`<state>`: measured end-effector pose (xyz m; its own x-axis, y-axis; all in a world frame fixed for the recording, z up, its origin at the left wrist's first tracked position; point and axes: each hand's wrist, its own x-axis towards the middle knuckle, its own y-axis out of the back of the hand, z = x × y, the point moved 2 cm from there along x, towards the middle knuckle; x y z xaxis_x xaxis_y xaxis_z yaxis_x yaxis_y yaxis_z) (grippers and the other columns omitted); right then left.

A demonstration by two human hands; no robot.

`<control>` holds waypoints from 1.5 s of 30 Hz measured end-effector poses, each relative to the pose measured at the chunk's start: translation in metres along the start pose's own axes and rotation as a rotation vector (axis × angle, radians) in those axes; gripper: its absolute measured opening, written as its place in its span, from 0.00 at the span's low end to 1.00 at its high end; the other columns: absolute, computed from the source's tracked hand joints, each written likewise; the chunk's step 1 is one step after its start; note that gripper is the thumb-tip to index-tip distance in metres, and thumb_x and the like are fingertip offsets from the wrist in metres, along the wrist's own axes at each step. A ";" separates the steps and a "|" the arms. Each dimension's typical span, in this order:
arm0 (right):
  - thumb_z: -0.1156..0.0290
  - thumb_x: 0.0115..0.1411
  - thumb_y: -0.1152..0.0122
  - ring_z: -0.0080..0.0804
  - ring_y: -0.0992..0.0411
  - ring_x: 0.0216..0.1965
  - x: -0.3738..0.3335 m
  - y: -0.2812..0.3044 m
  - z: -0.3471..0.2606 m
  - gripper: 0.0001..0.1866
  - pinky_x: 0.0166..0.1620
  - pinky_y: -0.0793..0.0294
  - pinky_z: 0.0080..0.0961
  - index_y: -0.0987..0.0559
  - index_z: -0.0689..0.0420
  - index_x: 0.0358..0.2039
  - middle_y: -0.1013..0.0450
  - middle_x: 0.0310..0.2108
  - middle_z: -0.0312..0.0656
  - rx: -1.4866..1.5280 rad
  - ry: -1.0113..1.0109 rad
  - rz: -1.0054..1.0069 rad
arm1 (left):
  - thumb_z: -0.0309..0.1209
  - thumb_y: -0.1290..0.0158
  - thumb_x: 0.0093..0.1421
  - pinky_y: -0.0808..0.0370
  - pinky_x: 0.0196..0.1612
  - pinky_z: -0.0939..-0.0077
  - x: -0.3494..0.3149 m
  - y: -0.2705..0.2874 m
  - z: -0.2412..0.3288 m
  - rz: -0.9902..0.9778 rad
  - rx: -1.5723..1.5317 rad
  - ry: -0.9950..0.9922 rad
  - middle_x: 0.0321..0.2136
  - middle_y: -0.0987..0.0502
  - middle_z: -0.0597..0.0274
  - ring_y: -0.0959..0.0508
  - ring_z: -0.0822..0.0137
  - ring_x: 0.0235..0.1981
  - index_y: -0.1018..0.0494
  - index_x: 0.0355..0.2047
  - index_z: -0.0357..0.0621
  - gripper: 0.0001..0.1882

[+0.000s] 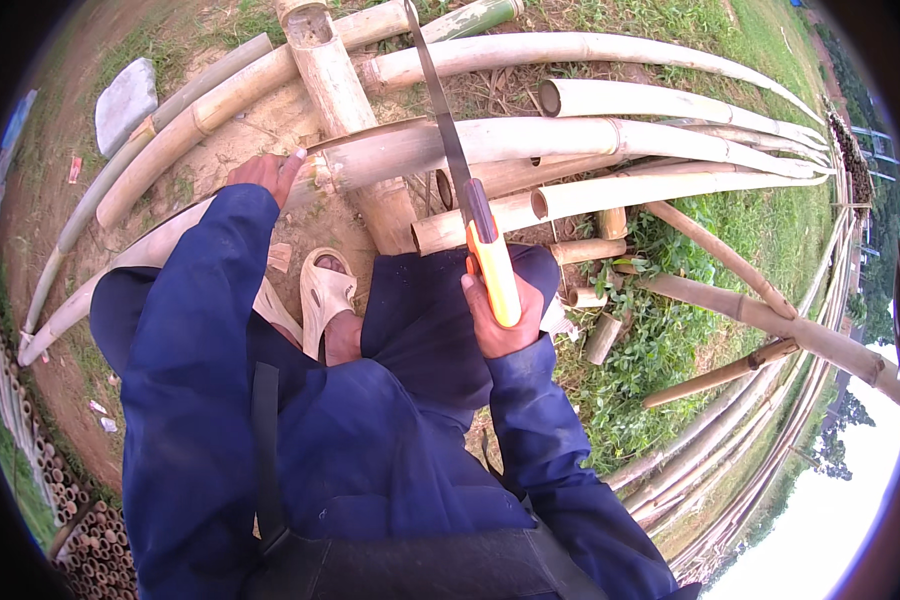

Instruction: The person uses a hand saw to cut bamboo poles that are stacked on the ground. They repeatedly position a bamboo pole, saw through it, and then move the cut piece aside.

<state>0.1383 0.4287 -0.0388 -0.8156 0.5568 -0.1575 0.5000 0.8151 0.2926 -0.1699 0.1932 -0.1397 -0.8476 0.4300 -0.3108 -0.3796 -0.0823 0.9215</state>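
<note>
My right hand [507, 325] is closed around the orange and yellow handle of a handsaw [454, 150]. Its long blade points away from me and crosses over a thick pale bamboo pole [560, 138]; whether the teeth touch the pole I cannot tell. To the left of the blade, my left hand [260, 178] grips the same pole near a joint, thumb stretched along it. Under the pole, a short thick bamboo post [332, 85] lies crosswise as a support. A thin dark-edged strip [370, 133] shows along the pole's far side between hand and blade.
More bamboo poles [650, 100] stretch off to the right, some open-ended. Propped bamboo legs [720, 255] stand at right over green weeds. Short cut pieces [604, 338] lie by my knee. A white block [126, 105] sits at upper left. My sandalled foot [327, 295] is below the pole.
</note>
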 end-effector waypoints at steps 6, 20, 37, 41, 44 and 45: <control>0.78 0.60 0.33 0.23 0.25 0.23 -0.127 0.055 -0.027 0.11 0.30 0.26 0.23 0.17 0.65 0.44 0.24 0.20 0.41 -0.227 -0.058 -0.028 | 0.63 0.64 0.71 0.25 0.46 0.47 -0.008 0.002 0.004 0.040 -0.030 -0.001 0.31 0.18 0.37 0.18 0.40 0.37 0.16 0.38 0.40 0.39; 0.79 0.61 0.34 0.21 0.24 0.27 -0.121 0.058 -0.022 0.13 0.31 0.26 0.23 0.17 0.67 0.47 0.21 0.25 0.41 -0.171 -0.117 -0.021 | 0.62 0.64 0.71 0.25 0.48 0.47 -0.003 -0.013 -0.010 0.071 -0.042 -0.018 0.32 0.19 0.35 0.19 0.39 0.39 0.18 0.36 0.35 0.40; 0.77 0.62 0.34 0.23 0.30 0.19 -0.083 0.046 -0.017 0.04 0.26 0.30 0.25 0.19 0.66 0.35 0.27 0.18 0.40 -0.201 -0.014 -0.002 | 0.58 0.62 0.72 0.26 0.48 0.48 0.005 -0.023 -0.015 0.088 0.051 -0.062 0.35 0.18 0.40 0.19 0.41 0.40 0.17 0.38 0.41 0.34; 0.74 0.63 0.32 0.19 0.39 0.19 0.002 0.000 0.001 0.09 0.25 0.35 0.24 0.23 0.64 0.28 0.31 0.17 0.35 -0.054 -0.001 0.014 | 0.56 0.64 0.73 0.27 0.49 0.48 0.012 -0.027 -0.021 0.198 0.074 -0.183 0.35 0.18 0.42 0.20 0.42 0.41 0.18 0.40 0.42 0.33; 0.75 0.63 0.32 0.17 0.33 0.22 -0.039 0.017 0.004 0.06 0.28 0.32 0.22 0.19 0.65 0.35 0.26 0.21 0.34 -0.058 -0.123 0.016 | 0.56 0.65 0.73 0.27 0.48 0.47 0.000 -0.017 -0.009 0.125 0.027 -0.118 0.35 0.18 0.42 0.20 0.41 0.41 0.18 0.40 0.42 0.33; 0.76 0.62 0.33 0.20 0.29 0.23 -0.077 0.035 0.006 0.07 0.30 0.28 0.24 0.18 0.67 0.39 0.24 0.23 0.38 -0.098 -0.118 0.012 | 0.56 0.65 0.73 0.26 0.48 0.47 0.003 -0.006 -0.003 0.112 0.043 -0.048 0.35 0.18 0.42 0.20 0.42 0.40 0.18 0.40 0.41 0.33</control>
<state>0.2204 0.4151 -0.0222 -0.7668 0.5862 -0.2615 0.4743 0.7920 0.3845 -0.1712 0.1918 -0.1472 -0.8647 0.4630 -0.1946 -0.2664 -0.0943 0.9592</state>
